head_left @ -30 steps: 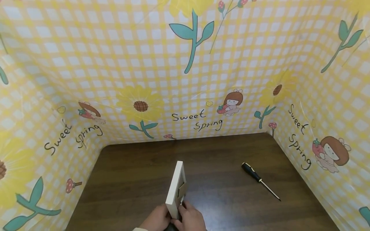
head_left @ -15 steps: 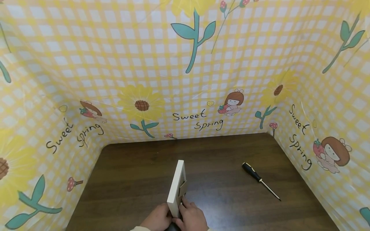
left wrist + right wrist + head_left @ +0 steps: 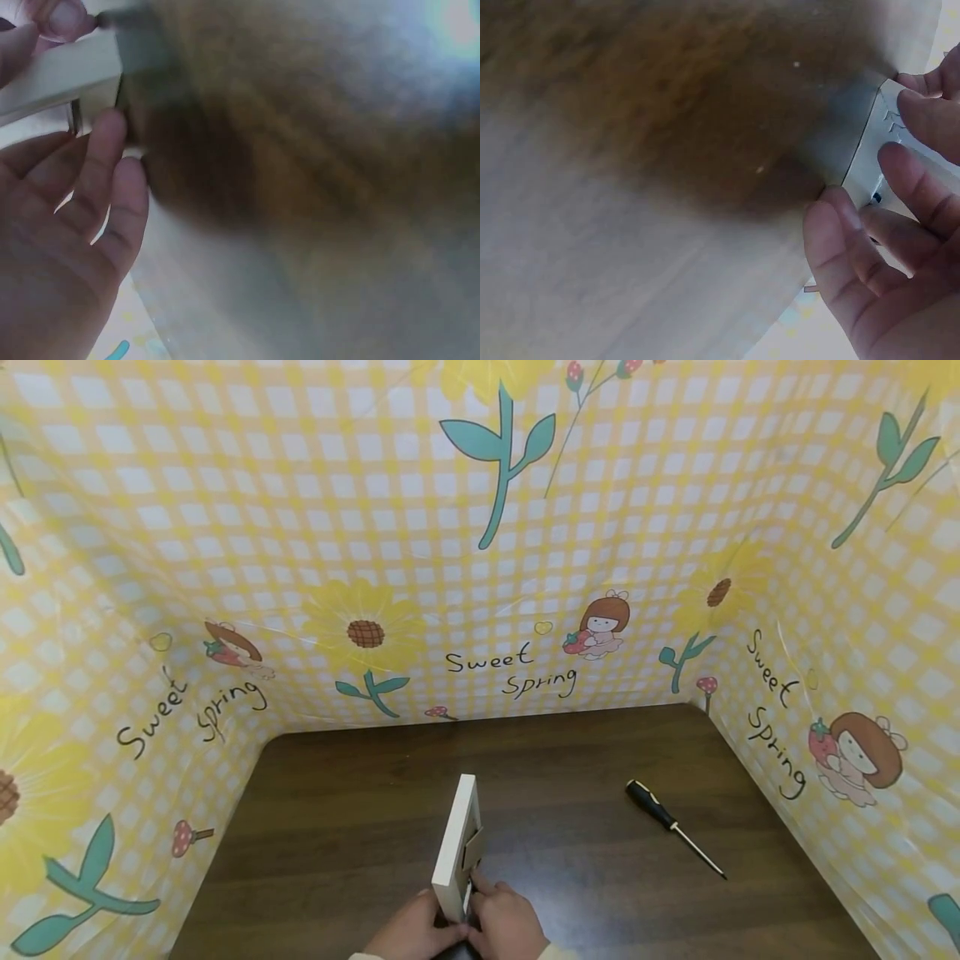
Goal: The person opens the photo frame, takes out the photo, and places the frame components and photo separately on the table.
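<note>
A white picture frame (image 3: pixel 455 847) stands edge-on, its backing turned right with a brown flap (image 3: pixel 472 850) jutting out. At its lower near end, my left hand (image 3: pixel 405 929) grips the left side. My right hand (image 3: pixel 508 922) holds the back of the same end, and the two thumbs nearly meet there. In the left wrist view, the left fingers lie along the pale frame bar (image 3: pixel 67 75). The right wrist view has bent right fingers (image 3: pixel 826 232) at the frame's edge, near small metal clips (image 3: pixel 892 118). The front of the frame is hidden.
On the right of the dark wooden table (image 3: pixel 337 810) lies a screwdriver (image 3: pixel 660 810), its black handle away and tip toward the near right. A yellow checked cloth (image 3: pixel 405 543) walls the table at the back and both sides. Something dark (image 3: pixel 457 952) shows below the hands.
The right hand has slid slightly right and down along the frame's back, baring a white strip beside its fingers. The left thumb now reaches further right. The frame stays nearly in place.
</note>
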A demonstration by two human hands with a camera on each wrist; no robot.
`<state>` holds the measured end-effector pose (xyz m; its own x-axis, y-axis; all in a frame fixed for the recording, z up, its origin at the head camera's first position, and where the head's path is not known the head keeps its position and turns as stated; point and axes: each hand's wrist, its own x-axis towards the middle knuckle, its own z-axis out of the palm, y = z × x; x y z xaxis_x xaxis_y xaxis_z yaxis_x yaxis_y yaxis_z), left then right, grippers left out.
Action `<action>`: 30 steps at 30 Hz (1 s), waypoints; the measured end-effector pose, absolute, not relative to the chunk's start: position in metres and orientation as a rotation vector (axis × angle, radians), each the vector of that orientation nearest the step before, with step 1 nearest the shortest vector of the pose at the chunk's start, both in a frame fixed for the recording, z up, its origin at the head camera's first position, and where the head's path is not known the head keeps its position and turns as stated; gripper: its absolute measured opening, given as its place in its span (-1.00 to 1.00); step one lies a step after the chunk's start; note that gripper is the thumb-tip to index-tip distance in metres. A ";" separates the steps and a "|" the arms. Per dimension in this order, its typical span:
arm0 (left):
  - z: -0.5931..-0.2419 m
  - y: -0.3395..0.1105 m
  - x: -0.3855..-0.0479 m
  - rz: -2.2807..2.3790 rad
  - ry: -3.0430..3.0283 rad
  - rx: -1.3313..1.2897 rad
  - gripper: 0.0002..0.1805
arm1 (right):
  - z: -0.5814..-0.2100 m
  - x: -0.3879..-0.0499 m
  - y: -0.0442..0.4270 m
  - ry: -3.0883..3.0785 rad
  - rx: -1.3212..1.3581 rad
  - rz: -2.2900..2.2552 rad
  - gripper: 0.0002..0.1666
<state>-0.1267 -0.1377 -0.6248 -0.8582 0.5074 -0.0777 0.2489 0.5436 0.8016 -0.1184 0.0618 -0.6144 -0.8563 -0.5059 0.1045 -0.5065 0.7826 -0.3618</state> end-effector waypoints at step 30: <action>-0.621 -0.126 -0.123 1.240 2.594 0.354 -0.33 | -0.630 -0.135 0.076 -2.849 0.813 0.957 -0.90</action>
<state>-0.1228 -0.1263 -0.6209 -0.9409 0.3191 -0.1138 0.1120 0.6099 0.7845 -0.1350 0.0756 -0.6299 -0.8633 -0.4691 0.1862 -0.4864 0.6749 -0.5549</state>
